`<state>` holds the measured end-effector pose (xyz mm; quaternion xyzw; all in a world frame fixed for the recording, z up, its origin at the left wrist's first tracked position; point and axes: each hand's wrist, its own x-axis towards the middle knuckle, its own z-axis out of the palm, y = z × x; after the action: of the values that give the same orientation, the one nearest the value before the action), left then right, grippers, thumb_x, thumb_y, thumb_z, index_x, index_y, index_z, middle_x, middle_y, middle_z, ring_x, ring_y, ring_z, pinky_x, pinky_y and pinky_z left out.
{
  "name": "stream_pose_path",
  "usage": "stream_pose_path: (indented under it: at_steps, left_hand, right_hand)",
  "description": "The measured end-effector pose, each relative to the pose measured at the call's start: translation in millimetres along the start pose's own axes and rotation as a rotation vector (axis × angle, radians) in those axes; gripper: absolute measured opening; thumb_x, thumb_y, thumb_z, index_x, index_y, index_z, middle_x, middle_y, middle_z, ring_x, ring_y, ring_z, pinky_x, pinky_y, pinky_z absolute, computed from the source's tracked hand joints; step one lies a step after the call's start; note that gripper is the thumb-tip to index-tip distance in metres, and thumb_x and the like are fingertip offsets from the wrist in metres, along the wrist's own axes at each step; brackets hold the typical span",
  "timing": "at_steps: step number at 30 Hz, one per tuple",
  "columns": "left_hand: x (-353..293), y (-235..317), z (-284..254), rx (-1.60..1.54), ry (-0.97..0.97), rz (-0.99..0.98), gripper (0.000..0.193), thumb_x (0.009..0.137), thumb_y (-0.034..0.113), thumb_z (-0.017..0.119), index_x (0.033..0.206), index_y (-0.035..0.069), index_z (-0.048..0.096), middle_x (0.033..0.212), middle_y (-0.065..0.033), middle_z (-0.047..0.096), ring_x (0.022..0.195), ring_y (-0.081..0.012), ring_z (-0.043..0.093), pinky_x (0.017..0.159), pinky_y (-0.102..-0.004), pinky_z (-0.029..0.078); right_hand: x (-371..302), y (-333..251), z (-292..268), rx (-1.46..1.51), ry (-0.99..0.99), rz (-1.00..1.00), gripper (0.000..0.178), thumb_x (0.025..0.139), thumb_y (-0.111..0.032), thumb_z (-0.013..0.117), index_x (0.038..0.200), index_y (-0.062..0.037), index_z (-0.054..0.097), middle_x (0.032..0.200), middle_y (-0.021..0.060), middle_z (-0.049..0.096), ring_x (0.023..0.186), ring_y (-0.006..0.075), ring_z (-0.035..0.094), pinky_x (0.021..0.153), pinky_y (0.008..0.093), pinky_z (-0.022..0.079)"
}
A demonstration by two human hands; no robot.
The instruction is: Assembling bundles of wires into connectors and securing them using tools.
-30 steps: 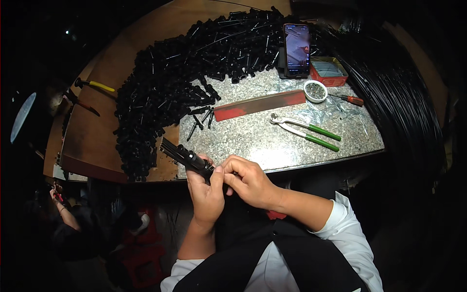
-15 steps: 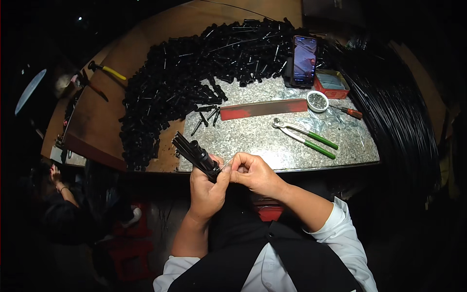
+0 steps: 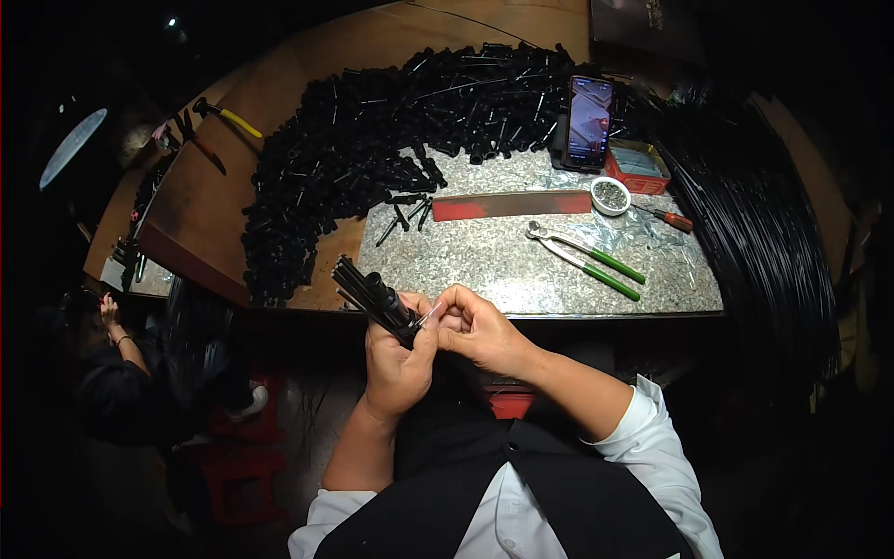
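Observation:
My left hand [image 3: 399, 359] is closed around a black umbrella frame [image 3: 374, 300], a bundle of thin ribs beside a thicker tube. The bundle tilts up and to the left, over the table's front edge. Close against its lower end, my right hand [image 3: 480, 329] pinches a thin, pale metal wire [image 3: 432, 313] between thumb and fingers. Where the wire meets the frame is too small to make out. Cutting pliers with green handles [image 3: 596, 264] lie on the speckled tabletop [image 3: 484, 265] beyond my hands.
A large heap of black frame parts [image 3: 345, 140] covers the back left. A red-and-dark bar [image 3: 512, 204], a white cup of small metal bits [image 3: 611, 196], a screwdriver [image 3: 672, 220], a red box [image 3: 639, 168] and a propped phone [image 3: 589, 121] stand beyond. Long black rods [image 3: 759, 214] hang at the right.
The table and its contents sit slightly differently in view, as the head has turned a little. My hands keep nearly the same hold at the frame's lower end.

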<state>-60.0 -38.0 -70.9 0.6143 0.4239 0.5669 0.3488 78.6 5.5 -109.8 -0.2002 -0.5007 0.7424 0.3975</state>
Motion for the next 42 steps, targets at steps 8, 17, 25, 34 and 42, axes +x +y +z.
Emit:
stream_pose_path:
  at_steps: [8,17,25,34,42]
  left_hand:
    - [6.5,1.8,7.7,-0.053,0.001,-0.031,0.006,0.084,-0.002,0.057,0.088,-0.001,0.052,0.088,-0.0052,0.057,0.078,-0.0092,0.052,0.072,-0.0239,0.043]
    - [11.3,5.3,0.0,-0.158,-0.062,-0.141,0.022,0.082,-0.004,0.056,0.096,0.005,0.041,0.091,-0.0055,0.045,0.083,-0.0095,0.043,0.076,-0.0247,0.038]
    - [12.9,4.2,-2.7,-0.156,-0.153,-0.095,0.025,0.077,0.002,0.059,0.094,0.009,0.042,0.084,-0.0023,0.046,0.085,-0.0139,0.045,0.106,-0.0421,0.022]
    - [9.2,2.6,-0.3,-0.121,-0.16,-0.039,0.024,0.077,0.0,0.057,0.092,0.01,0.041,0.083,-0.0009,0.046,0.084,-0.0127,0.045,0.107,-0.0431,0.019]
    - [11.7,3.7,1.7,-0.062,-0.228,0.044,0.023,0.078,-0.003,0.055,0.093,0.009,0.042,0.082,-0.001,0.047,0.084,-0.0133,0.046,0.106,-0.0432,0.021]
  right_hand:
    - [-0.2,-1.3,-9.7,0.028,-0.125,-0.035,0.025,0.09,-0.008,0.06,0.107,-0.0051,0.041,0.102,0.0053,0.058,0.094,0.0078,0.053,0.081,0.0236,0.043]
    - [0.8,4.5,-7.1,0.052,-0.164,-0.072,0.024,0.086,-0.01,0.066,0.102,-0.0049,0.049,0.083,-0.0034,0.048,0.078,0.0038,0.045,0.069,0.0199,0.039]
    - [2.1,16.1,-8.0,-0.034,-0.136,-0.082,0.017,0.089,-0.017,0.064,0.096,-0.0047,0.054,0.084,-0.0043,0.048,0.078,0.003,0.044,0.07,0.0208,0.039]
    - [-0.6,23.0,-8.7,0.108,-0.186,-0.05,0.018,0.09,-0.016,0.063,0.101,-0.0045,0.055,0.096,-0.002,0.053,0.09,0.0048,0.049,0.081,0.0224,0.041]
    - [-3.3,23.6,-11.6,0.116,-0.218,-0.075,0.019,0.09,-0.015,0.061,0.103,-0.0028,0.055,0.1,-0.0006,0.055,0.096,0.0069,0.05,0.087,0.0243,0.041]
